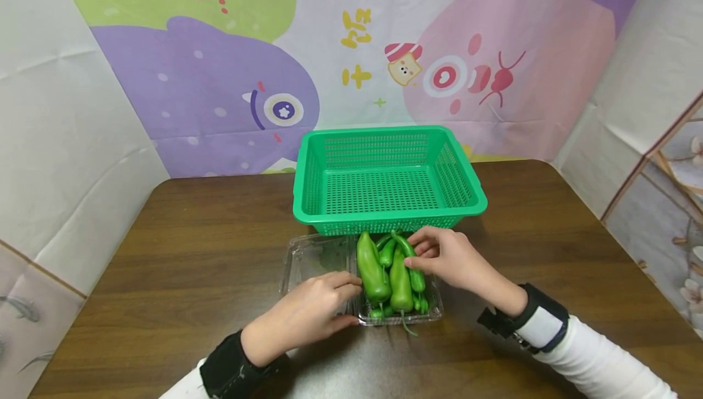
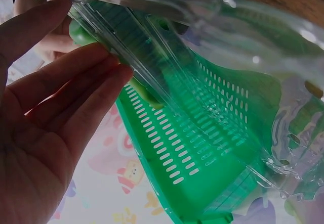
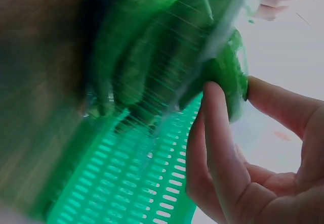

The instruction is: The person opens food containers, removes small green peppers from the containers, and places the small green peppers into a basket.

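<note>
A clear plastic clamshell box (image 1: 400, 321) lies with its lid (image 1: 307, 258) folded out to the left. Several green peppers (image 1: 373, 268) are piled in its right half, one with its stem hanging over the front edge. At the pile's upper right, my right hand (image 1: 453, 258) pinches a slim curved green pepper (image 3: 233, 77) between thumb and fingers. My left hand (image 1: 310, 307) touches the box along its fold and front corner. Its fingers (image 2: 96, 67) look nearly straight against the clear wall in the left wrist view.
A green perforated basket (image 1: 390, 211) stands directly behind the box on the brown wooden table (image 1: 219, 234). Behind the table hangs a cartoon-printed cloth (image 1: 362, 94). Pale side panels rise at the left and right.
</note>
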### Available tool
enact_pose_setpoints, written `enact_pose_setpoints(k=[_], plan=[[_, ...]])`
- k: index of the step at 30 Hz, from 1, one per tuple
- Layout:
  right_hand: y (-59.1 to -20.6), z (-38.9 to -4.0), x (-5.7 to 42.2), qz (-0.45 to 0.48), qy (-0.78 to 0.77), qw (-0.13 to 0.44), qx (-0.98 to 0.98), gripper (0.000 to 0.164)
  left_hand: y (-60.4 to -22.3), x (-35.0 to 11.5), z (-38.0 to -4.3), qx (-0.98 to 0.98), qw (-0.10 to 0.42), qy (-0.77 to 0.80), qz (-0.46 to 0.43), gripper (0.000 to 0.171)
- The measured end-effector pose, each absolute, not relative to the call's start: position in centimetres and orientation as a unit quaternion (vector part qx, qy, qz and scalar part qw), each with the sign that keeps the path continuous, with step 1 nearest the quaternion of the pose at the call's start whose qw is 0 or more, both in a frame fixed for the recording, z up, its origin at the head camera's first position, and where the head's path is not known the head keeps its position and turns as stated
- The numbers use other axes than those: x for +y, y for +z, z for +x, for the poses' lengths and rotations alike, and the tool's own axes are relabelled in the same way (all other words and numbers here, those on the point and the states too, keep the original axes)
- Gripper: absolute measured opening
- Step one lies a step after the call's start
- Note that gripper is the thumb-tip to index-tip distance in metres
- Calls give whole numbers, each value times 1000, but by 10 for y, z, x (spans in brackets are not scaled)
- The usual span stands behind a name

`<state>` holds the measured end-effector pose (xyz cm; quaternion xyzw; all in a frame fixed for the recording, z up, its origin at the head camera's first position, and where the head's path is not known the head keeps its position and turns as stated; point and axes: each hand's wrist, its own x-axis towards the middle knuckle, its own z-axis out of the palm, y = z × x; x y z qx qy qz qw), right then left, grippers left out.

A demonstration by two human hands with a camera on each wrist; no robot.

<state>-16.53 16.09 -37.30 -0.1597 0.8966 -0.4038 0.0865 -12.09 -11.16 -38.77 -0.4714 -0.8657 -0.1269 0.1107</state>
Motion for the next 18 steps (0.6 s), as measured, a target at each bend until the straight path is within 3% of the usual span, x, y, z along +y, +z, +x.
enact_pose_setpoints(k=[9,18], plan=[[-363,-166,160,-152,-453,108,872,34,-388,-112,-121,-865,113,-125,-473,38],[-347,-163,164,-143,-476,59,866,39,-388,-112,-121,-861,122,-119,-479,38]])
